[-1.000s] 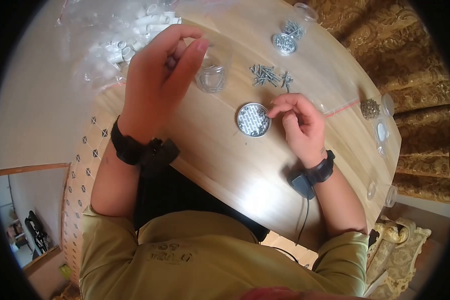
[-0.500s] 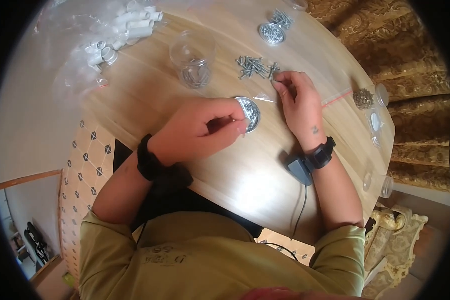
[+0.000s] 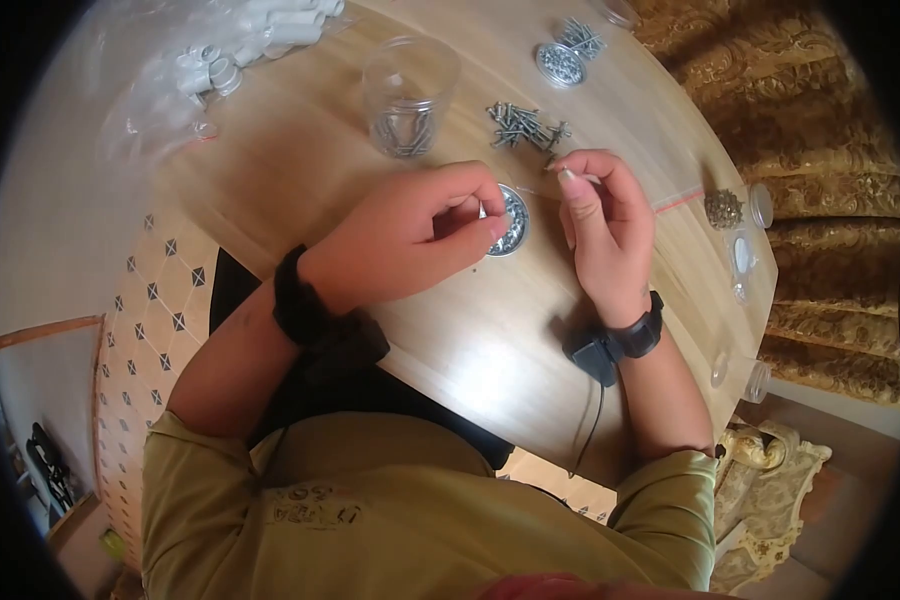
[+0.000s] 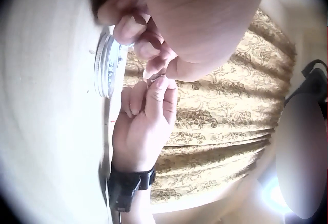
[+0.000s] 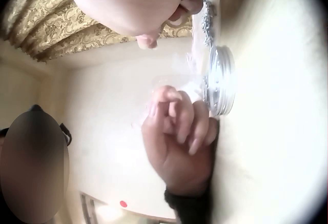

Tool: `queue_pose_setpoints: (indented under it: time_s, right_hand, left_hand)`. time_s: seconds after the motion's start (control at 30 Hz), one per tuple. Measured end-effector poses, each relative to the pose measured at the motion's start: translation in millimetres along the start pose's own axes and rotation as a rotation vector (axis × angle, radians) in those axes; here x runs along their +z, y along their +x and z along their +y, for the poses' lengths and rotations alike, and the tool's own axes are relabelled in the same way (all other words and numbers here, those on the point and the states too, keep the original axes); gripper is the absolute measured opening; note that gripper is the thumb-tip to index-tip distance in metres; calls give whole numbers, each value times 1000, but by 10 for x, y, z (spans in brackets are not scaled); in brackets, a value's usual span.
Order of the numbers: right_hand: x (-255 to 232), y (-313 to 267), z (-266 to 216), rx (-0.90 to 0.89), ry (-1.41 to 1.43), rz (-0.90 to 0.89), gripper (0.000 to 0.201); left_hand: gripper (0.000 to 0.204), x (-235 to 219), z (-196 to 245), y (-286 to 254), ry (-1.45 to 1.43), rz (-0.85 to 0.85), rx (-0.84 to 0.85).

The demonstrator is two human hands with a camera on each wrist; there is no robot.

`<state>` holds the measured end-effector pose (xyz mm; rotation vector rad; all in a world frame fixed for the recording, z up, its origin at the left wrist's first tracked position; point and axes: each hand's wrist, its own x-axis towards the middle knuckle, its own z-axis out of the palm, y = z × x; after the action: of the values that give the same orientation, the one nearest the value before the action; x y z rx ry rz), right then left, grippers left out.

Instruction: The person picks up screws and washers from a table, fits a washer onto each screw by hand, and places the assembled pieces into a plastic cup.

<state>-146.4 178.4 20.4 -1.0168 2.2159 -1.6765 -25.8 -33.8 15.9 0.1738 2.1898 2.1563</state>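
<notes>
My left hand (image 3: 410, 235) is over a round metal-rimmed lid (image 3: 515, 235) of small shiny nuts, its thumb and forefinger bent towards each other. Those fingertips partly cover the lid, and I cannot tell if a nut is between them. Right of the lid, my right hand (image 3: 610, 220) pinches a small metal screw (image 4: 156, 78) between thumb and fingers. A loose pile of screws (image 3: 520, 125) lies just beyond that hand. Further left stands a clear plastic jar (image 3: 410, 65) with several metal pieces in its bottom. In the left wrist view, the lid (image 4: 105, 65) shows side-on beside the left fingers.
White pipe fittings (image 3: 205, 75) lie in clear plastic bags at the far left. At the back are another filled lid (image 3: 561, 64) and more screws (image 3: 582, 38). Brownish small parts (image 3: 723, 208) and a tipped clear jar (image 3: 757, 380) lie near the right edge.
My left hand has swung from beside the jar down to the lid. My right hand has gone from the lid to the screw pile, then drawn back slightly, its thumb turned up.
</notes>
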Motion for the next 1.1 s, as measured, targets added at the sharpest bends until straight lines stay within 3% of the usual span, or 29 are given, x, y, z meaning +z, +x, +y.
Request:
queue_pose_setpoints:
  time_s: [0.03, 0.17, 0.4, 0.63, 0.73, 0.8, 0.93, 1.0, 1.1]
  right_hand:
    - [40, -40, -58, 133, 264, -32, 12]
    - [153, -164, -123, 125, 407, -139, 16]
    - [197, -179, -45, -35, 339, -101, 17]
    - [192, -164, -11, -4, 376, -94, 14]
    - [191, -119, 47, -98, 215, -142, 18]
    - [187, -107, 121, -187, 69, -150, 28]
    - [245, -166, -81, -131, 177, -47, 40]
    - [200, -179, -129, -132, -56, -93, 50]
    - [103, -231, 29, -239, -113, -140, 52]
  left_hand:
    - [7, 1, 12, 3, 21, -3, -9]
    - [10, 20, -7, 17, -25, 10, -15]
    - [16, -60, -68, 30, 38, -35, 49]
    - [15, -11, -25, 63, 14, 5, -3]
    - [12, -34, -102, 56, 81, 46, 114]
    - [11, -17, -73, 47, 125, 87, 78]
    - [10, 9, -103, 62, 221, 239, 74]
    - [10, 8, -106, 64, 272, 259, 81]
    - [10, 11, -133, 70, 355, 283, 104]
